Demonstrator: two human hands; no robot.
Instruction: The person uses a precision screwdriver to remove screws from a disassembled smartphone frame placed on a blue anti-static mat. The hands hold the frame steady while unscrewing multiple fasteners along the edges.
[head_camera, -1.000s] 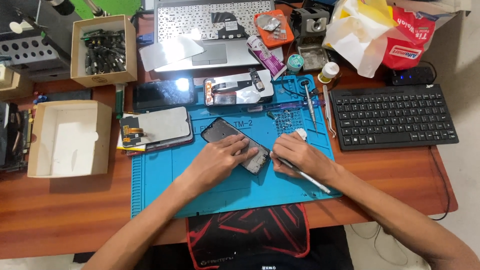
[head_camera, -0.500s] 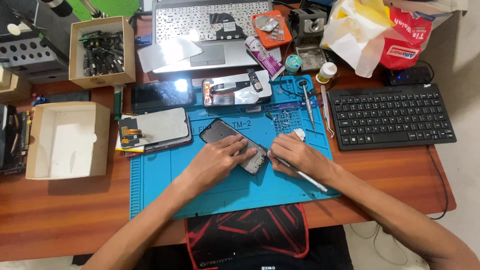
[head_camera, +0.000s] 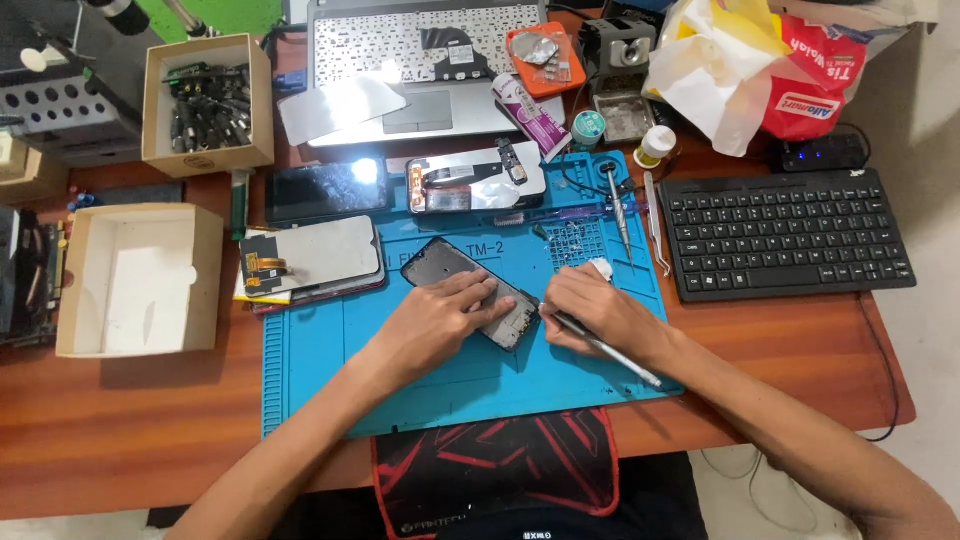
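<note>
Hardly anything has moved vs 0.5 s ago: both hands stay on the phone frame (head_camera: 470, 290), lying diagonal mid blue mat (head_camera: 320, 380). Left hand (head_camera: 440, 322) flat, palm down, fingers spread & pressing frame's lower half. Right hand (head_camera: 598, 312) curled, fingers closed pen-style round thin metal tool (head_camera: 605, 347), tip at frame's lower-right edge. Forearms angle in from below.

We work on an opened phone on the blue mat

Our left hand (head_camera: 440, 322) presses flat on the dark phone frame (head_camera: 470, 290) lying on the blue mat (head_camera: 330, 370), while our right hand (head_camera: 600, 315) holds a slim metal tool (head_camera: 610, 350) whose tip meets the frame's lower right edge; a black keyboard (head_camera: 785, 235) sits to the right.
</note>
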